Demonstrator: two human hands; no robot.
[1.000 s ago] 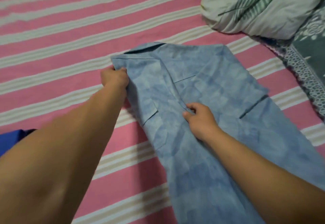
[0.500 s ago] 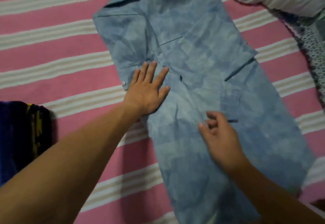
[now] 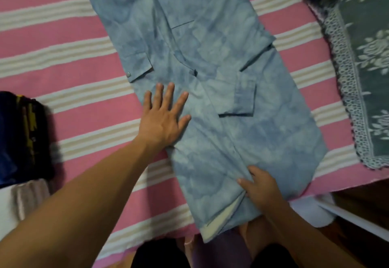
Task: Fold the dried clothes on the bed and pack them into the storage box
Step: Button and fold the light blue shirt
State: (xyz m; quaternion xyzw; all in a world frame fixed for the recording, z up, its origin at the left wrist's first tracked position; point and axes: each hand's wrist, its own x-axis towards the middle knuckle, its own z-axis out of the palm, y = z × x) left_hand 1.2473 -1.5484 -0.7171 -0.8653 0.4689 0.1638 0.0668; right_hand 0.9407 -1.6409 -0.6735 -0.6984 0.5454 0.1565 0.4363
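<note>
We see the blue shirt (image 3: 210, 99) laid out on the pink striped bed sheet (image 3: 63, 61), its long axis running from the collar at the far upper left down to the hem near the bed's edge, close to our body. Both sleeves are folded in over the body of the garment, so it lies as a long narrow strip. Our left hand (image 3: 164, 118) presses flat on its left edge about midway along, fingers straight and spread wide, holding nothing. Our right hand (image 3: 261, 187) is the nearer one to the hem: it sits at the near end, fingers curled into the cloth there, seemingly gripping a fold, though the fingertips are buried in the fabric and we cannot tell how much they hold. We judge the coming move to be a fold along the length, hem carried away from us towards the collar, with the left hand marking the crease line. The collar is cut off by the top edge, the hem's very end hangs past the mattress, and no storage box is visible.
</note>
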